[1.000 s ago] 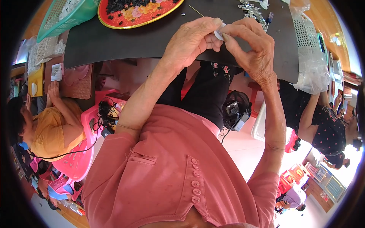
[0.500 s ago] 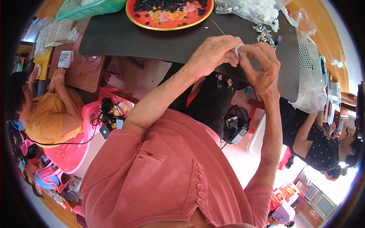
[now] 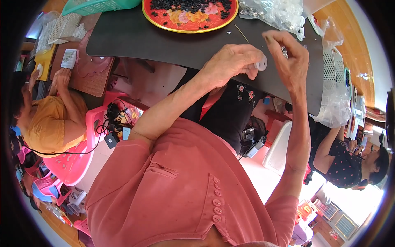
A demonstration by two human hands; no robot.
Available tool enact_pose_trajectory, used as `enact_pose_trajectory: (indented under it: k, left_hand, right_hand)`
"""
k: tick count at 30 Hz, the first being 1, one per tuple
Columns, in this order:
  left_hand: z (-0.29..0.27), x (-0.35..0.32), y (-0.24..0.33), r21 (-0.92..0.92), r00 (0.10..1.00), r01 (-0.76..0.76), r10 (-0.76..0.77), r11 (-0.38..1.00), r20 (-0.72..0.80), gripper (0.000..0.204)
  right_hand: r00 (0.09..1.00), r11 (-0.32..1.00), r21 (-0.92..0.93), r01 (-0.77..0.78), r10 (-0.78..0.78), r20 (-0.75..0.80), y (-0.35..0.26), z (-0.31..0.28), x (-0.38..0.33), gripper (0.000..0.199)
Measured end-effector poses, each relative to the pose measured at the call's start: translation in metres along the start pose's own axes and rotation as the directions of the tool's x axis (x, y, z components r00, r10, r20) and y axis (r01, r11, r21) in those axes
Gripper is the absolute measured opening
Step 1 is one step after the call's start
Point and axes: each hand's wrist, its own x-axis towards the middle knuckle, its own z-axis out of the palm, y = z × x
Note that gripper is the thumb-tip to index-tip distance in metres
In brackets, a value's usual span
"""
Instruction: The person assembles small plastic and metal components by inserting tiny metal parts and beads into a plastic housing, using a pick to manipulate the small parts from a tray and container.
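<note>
Disc (image 3: 262, 64) — black pieces (image 3: 181, 4) in tray (image 3: 164, 22)

Dark table (image 3: 173, 47): red tray (image 3: 177, 27), clear bag (image 3: 275, 16)

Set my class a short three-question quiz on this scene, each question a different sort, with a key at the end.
1. Which of the camera wearer's hands holds the small whitish disc?
2. True or false: the right hand is touching that disc.
3. What lies on the red flowered tray? A) metal spoons; B) small dark pieces; C) white cups.

Key: 1. The left hand. 2. False; the right hand is apart from it. 3. B.
</note>
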Motion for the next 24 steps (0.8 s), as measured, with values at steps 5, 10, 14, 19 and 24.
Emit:
enact_pose_trajectory:
  k: [5,10,14,19,24]
  left_hand:
    - [-0.005,-0.015,0.011,0.034,1.0,0.03,-0.03,0.999,-0.008,0.029]
    - [-0.021,-0.023,0.02,0.065,0.999,-0.003,0.006,0.998,-0.034,0.029]
    - [-0.025,-0.024,0.021,0.028,1.0,-0.001,0.001,1.0,0.003,0.029]
    - [-0.025,-0.022,0.023,0.031,1.0,0.028,-0.029,0.999,0.01,0.029]
    - [-0.026,-0.023,0.025,0.1,0.999,0.038,-0.038,0.994,-0.002,0.029]
  right_hand:
    - [0.953,0.963,-0.065,0.262,-0.247,0.177,0.001,0.041,0.051,0.017]
    - [0.851,0.867,-0.249,0.432,-0.3,0.43,-0.007,0.073,0.095,0.011]
    - [0.795,0.826,-0.276,0.491,-0.296,0.529,-0.001,0.086,0.109,0.011]
    - [0.587,0.561,-0.181,0.808,-0.742,0.324,0.013,0.096,0.115,0.011]
    - [0.707,0.645,-0.373,0.666,-0.387,0.593,-0.008,0.094,0.114,0.011]
